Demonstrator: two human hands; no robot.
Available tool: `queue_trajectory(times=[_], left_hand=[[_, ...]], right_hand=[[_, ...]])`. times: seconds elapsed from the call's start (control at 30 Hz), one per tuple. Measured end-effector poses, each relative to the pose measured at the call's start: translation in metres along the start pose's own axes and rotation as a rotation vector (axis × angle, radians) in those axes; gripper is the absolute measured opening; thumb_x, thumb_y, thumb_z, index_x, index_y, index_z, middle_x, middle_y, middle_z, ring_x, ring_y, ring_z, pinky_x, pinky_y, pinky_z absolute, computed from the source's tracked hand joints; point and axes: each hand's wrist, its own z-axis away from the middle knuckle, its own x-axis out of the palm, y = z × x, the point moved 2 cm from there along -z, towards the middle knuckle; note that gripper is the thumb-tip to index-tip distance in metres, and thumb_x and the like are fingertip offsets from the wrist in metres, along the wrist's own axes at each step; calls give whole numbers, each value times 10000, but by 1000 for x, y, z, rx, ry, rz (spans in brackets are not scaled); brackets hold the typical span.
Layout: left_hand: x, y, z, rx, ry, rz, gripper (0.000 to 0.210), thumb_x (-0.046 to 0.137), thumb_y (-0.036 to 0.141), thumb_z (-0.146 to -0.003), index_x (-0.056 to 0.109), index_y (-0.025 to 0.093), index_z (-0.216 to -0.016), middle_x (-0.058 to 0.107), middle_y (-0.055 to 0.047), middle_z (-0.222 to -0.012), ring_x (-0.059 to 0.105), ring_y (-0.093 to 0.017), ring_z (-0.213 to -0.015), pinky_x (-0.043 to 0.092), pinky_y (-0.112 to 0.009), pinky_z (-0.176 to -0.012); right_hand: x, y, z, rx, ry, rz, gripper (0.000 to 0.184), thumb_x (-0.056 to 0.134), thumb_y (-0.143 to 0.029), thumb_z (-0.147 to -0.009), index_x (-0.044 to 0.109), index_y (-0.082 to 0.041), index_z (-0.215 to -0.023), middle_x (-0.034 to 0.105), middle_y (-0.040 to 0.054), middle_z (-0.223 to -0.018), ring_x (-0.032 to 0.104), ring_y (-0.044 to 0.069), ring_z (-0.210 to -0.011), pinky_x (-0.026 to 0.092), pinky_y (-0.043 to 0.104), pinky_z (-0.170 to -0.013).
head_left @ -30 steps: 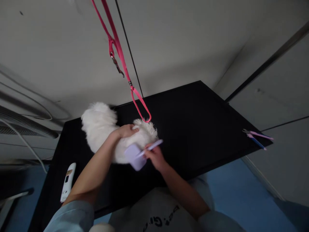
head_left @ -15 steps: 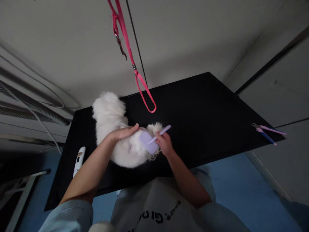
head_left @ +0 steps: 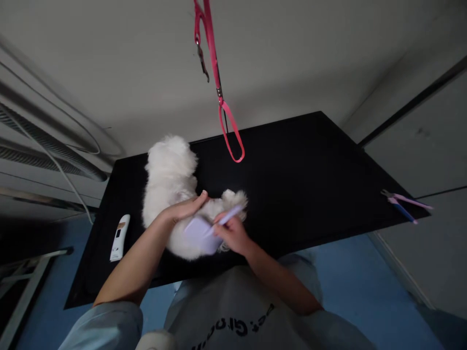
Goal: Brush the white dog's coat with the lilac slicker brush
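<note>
A fluffy white dog (head_left: 170,165) lies curled on a black table, its head end toward the far left edge. My left hand (head_left: 186,208) lies stretched along the dog's hindquarters, touching the fur, with some of its fingers hidden. Wrapped round the handle of a pale purple slicker brush (head_left: 202,236), my right hand (head_left: 231,234) is beside the dog's rear. The brush head is against the fur of the near flank, bristle side down and hidden, slightly blurred.
A white pet clipper (head_left: 119,238) rests on the table (head_left: 292,180) to the left. Nail clippers (head_left: 403,204) with pink and blue handles lie at the right corner. A pink grooming loop (head_left: 233,133) hangs above the table. Grey hoses (head_left: 54,146) run along the left wall.
My right hand and the slicker brush have moved left and toward me, from the dog's rear to its near flank. My left hand remains on the dog.
</note>
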Motion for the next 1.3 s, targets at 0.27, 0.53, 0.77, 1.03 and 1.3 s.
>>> queue_trajectory(times=[0.27,0.53,0.77,1.03,1.3], left_hand=[[73,-22,59,331,589,-636,352,481,307,-879,666,120,-1112,651,-188,-1164,568,-342,-1126,376,-536,-1002],[116,-46,84,542,860,-614,241,537,135,-850,693,217,-1014,731,-72,-990,649,-229,-963,444,-443,-920],[110,-45,86,332,981,-572,311,580,179,-848,634,226,-1150,735,-64,-913,647,-234,-927,427,-437,-883],[112,-56,91,282,969,-550,268,554,146,-833,677,260,-1042,717,-54,-836,644,-230,-903,440,-431,-829],[99,-60,115,261,1042,-425,250,578,150,-809,636,261,-1025,695,-45,-832,640,-235,-846,470,-463,-866]], right_hand=[[-8,-13,-64,26,137,-25,278,671,-418,-681,516,-195,-741,444,-71,-476,426,93,-459,345,232,-462],[75,-30,-117,86,-412,110,221,714,-322,-637,564,-186,-726,535,-64,-536,472,78,-469,360,189,-444],[95,-49,-152,13,-356,92,190,682,-302,-688,528,-191,-705,483,-87,-498,432,58,-427,340,172,-425],[109,-49,-158,-15,-390,172,174,681,-292,-681,551,-180,-711,511,-77,-509,481,72,-465,382,178,-452],[110,-23,-181,225,-423,96,267,730,-359,-632,525,-192,-669,434,-98,-440,423,68,-398,316,180,-394]])
